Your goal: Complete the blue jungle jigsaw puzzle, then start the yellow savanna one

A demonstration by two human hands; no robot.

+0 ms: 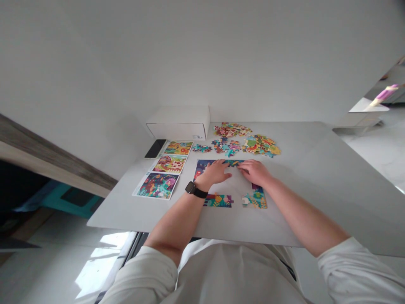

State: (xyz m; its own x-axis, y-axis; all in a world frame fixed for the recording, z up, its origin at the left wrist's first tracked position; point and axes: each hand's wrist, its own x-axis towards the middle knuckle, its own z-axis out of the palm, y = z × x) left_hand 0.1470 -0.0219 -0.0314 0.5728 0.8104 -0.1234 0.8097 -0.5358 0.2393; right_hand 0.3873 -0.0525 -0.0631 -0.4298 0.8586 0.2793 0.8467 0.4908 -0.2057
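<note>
A partly joined jigsaw puzzle (pixel 221 200) lies on the white table (pixel 303 185) in front of me, with only its border pieces in place. My left hand (pixel 215 172), with a black watch on the wrist, rests on the puzzle's upper left part, fingers stretched toward the top edge. My right hand (pixel 255 171) lies palm down beside it, its fingers pressed on the top edge pieces (pixel 234 162). The two hands almost meet there. Whether either pinches a piece is hidden.
Piles of loose puzzle pieces (pixel 259 145) lie beyond my hands. Three picture cards (pixel 157 185) lie in a row at the left, with a black phone (pixel 155 148) and a white box (pixel 180 121) behind them. The table's left edge is close to the cards.
</note>
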